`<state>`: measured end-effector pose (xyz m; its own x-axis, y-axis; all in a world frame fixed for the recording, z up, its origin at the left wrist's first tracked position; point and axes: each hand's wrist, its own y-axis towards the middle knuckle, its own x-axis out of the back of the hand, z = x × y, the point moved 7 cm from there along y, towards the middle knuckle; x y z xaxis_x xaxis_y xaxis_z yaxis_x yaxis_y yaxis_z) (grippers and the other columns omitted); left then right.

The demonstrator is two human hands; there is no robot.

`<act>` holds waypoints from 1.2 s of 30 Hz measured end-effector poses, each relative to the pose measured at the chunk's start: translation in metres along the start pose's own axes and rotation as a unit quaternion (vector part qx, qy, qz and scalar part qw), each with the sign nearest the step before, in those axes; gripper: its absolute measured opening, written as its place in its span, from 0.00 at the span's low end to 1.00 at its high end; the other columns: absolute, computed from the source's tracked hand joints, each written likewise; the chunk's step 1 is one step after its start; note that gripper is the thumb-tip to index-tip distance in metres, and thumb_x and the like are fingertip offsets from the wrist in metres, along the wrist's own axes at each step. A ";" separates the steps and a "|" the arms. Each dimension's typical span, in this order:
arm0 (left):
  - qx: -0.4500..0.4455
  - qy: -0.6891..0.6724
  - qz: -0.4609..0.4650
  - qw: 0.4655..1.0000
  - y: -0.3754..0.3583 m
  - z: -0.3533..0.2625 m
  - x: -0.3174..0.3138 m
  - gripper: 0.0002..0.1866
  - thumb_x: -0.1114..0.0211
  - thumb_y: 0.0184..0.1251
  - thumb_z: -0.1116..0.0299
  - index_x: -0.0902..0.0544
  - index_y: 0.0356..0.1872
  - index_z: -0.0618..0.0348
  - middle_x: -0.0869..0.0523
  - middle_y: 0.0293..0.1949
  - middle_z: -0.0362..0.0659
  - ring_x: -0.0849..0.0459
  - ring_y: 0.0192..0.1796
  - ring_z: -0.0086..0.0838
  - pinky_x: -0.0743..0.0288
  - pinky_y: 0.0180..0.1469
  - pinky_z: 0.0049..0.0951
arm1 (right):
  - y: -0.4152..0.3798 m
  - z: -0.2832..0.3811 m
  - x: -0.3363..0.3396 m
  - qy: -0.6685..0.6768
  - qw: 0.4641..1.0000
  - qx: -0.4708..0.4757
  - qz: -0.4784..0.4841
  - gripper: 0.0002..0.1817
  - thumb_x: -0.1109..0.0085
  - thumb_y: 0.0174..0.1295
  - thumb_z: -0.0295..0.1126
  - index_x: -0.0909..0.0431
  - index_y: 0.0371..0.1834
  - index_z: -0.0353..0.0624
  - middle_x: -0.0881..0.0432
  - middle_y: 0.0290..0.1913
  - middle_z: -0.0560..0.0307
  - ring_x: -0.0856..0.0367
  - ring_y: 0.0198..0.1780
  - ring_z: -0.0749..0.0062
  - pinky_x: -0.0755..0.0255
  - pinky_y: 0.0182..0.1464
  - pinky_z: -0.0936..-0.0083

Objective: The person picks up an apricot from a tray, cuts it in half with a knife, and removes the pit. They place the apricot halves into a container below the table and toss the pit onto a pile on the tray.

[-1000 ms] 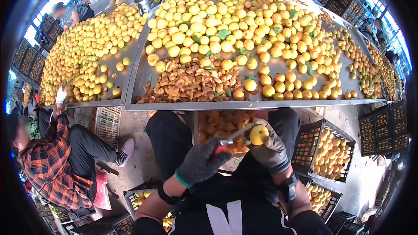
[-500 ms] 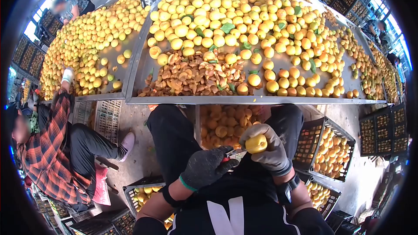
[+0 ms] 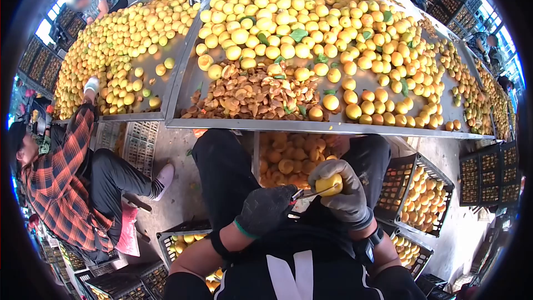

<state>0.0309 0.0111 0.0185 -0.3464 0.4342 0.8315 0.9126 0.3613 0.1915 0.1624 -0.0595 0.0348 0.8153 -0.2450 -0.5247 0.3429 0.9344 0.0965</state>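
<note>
At the center, the left hand (image 3: 345,193) grips 1 yellow fruit (image 3: 329,185); the right hand (image 3: 267,209) grips 1 knife (image 3: 307,195) touching it. At lower right, 1 black crate (image 3: 426,200) contains many orange-yellow fruits.

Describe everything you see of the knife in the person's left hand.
The knife has a slim, metallic-looking blade and a handle showing some red, mostly hidden in the dark-gloved left hand. The blade slants slightly upward in view, toward the right hand, and its far end meets the yellow fruit held there. How deep it goes, if at all, is unclear.
</note>
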 end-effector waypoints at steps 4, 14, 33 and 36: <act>0.002 -0.019 -0.009 1.000 0.002 0.005 -0.004 0.14 0.37 0.59 0.67 0.16 0.45 0.58 0.13 0.34 0.47 0.14 0.34 0.38 0.20 0.34 0.34 | 0.002 -0.001 -0.001 -0.010 1.000 -0.004 -0.003 0.28 0.34 0.37 0.21 0.28 0.46 0.44 0.24 0.42 0.50 0.26 0.43 0.68 0.33 0.46 0.76; -0.002 -0.031 -0.028 0.999 0.006 0.007 -0.002 0.14 0.36 0.57 0.69 0.16 0.45 0.58 0.14 0.33 0.48 0.15 0.32 0.40 0.22 0.32 0.37 | 0.005 -0.001 -0.004 -0.012 1.000 -0.017 -0.005 0.26 0.37 0.34 0.19 0.27 0.44 0.44 0.26 0.42 0.53 0.25 0.42 0.67 0.32 0.47 0.74; 0.039 -0.033 -0.045 0.998 0.013 0.011 -0.012 0.14 0.33 0.58 0.63 0.19 0.39 0.64 0.20 0.24 0.53 0.19 0.27 0.48 0.26 0.29 0.44 | 0.014 -0.015 -0.013 0.209 0.977 -0.022 -0.028 0.32 0.25 0.48 0.33 0.31 0.56 0.42 0.23 0.50 0.57 0.24 0.57 0.68 0.33 0.64 0.67; 0.024 -0.025 -0.079 0.996 0.017 0.016 -0.003 0.15 0.33 0.58 0.63 0.19 0.40 0.65 0.20 0.24 0.53 0.19 0.28 0.47 0.27 0.29 0.44 | 0.011 -0.015 0.009 -0.117 0.988 -0.091 -0.049 0.35 0.24 0.49 0.35 0.32 0.59 0.41 0.23 0.51 0.58 0.25 0.54 0.73 0.32 0.59 0.75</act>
<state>0.0443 0.0290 0.0107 -0.4956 0.4087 0.7664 0.8350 0.4670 0.2909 0.1662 -0.0475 0.0187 0.8755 -0.3692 -0.3117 0.3530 0.9292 -0.1091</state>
